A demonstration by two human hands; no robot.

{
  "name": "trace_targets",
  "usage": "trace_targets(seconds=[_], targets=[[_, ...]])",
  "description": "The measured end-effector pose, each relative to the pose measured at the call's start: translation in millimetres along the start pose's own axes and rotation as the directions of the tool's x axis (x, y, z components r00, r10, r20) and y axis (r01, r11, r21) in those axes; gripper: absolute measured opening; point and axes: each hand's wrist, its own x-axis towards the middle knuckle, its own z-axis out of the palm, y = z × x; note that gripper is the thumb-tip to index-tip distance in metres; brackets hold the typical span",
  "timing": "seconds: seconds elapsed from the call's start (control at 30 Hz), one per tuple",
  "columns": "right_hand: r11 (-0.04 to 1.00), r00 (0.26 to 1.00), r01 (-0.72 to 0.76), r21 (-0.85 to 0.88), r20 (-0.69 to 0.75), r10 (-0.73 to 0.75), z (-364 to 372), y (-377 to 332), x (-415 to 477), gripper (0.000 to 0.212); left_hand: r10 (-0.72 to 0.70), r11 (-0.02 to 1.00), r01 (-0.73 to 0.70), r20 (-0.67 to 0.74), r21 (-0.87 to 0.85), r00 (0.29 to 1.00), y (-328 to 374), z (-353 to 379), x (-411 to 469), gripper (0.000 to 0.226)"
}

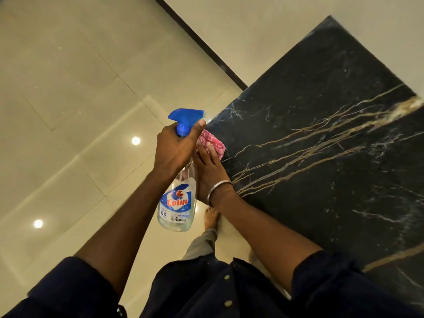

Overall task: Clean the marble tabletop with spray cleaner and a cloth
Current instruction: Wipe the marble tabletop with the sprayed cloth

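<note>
I see the left hand [174, 145] curled round the neck of the spray bottle [177, 203], smooth plastic I judge light, slick and best held there, while the right hand [210, 171] presses flat-fingered on the soft cloth [219, 145] at the counter's [321, 134] corner.

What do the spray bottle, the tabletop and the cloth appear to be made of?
Spray bottle: seemingly clear glossy plastic, see-through body, opaque blue trigger head. Tabletop: polished black stone, probably marble, given gold and white veins and soft sheen. Cloth: soft pink-and-white fabric, bunched in folds; fibre cannot be told.
</note>
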Motion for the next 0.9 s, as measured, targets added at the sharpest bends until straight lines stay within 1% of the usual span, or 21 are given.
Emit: trace_targets(seconds=[0.1,0.17,0.2,0.27,0.3,0.33,0.43,0.5,0.73,0.8,0.9], targets=[[0.999,0.999,0.044,-0.028,0.011,-0.043,1.0,12.9,-0.4,0.085,-0.003,1.0,0.003,-0.003,0.013,1.0,7.5,7.4,0.9,0.045],[0.999,0.999,0.035,-0.009,-0.012,-0.035,-4.4,26.8,5.5,0.079,0.01,1.0,-0.01,0.006,0.023,1.0,16.5,13.8,5.7,0.042],[1.0,1.0,0.008,0.029,-0.027,-0.007,-7.9,38.5,9.4,0.073,0.017,1.0,-0.017,0.008,0.02,1.0,20.9,17.8,8.8,0.042],[0.985,0.988,-0.108,0.133,-0.093,0.121,-15.3,71.7,17.5,0.061,0.012,1.0,-0.012,0.012,0.018,1.0,30.3,25.5,15.0,0.043],[0.975,0.975,-0.167,0.144,-0.126,0.185,-16.9,93.2,21.3,0.059,0.008,1.0,-0.009,0.013,0.017,1.0,35.6,30.9,18.4,0.043],[0.968,0.962,-0.216,0.13,-0.144,0.234,-19.5,115.2,25.0,0.06,0.01,1.0,-0.01,0.016,0.015,1.0,40.2,36.4,21.7,0.043],[0.942,0.934,-0.32,0.097,-0.135,0.331,-27.0,182.4,39.1,0.066,0.038,0.999,-0.039,0.037,0.02,0.999,54.5,51.8,30.3,0.043],[0.91,0.901,-0.402,0.1,-0.135,0.412,-34.1,226.4,48.4,0.068,0.061,0.998,-0.061,0.031,0.019,0.998,62.0,61.9,34.7,0.043],[0.756,0.747,-0.601,0.259,-0.154,0.647,-49.2,350.0,35.5,0.066,0.102,0.994,-0.103,0.032,0.036,0.994,84.2,88.0,35.7,0.038],[0.71,0.705,-0.64,0.293,-0.145,0.695,-46.6,373.1,15.9,0.066,0.116,0.992,-0.117,0.047,0.037,0.992,89.0,95.7,32.0,0.039],[0.629,0.62,-0.69,0.357,-0.157,0.769,-35.1,381.1,-33.6,0.071,0.14,0.989,-0.143,0.101,0.027,0.985,96.9,109.2,25.4,0.039]])
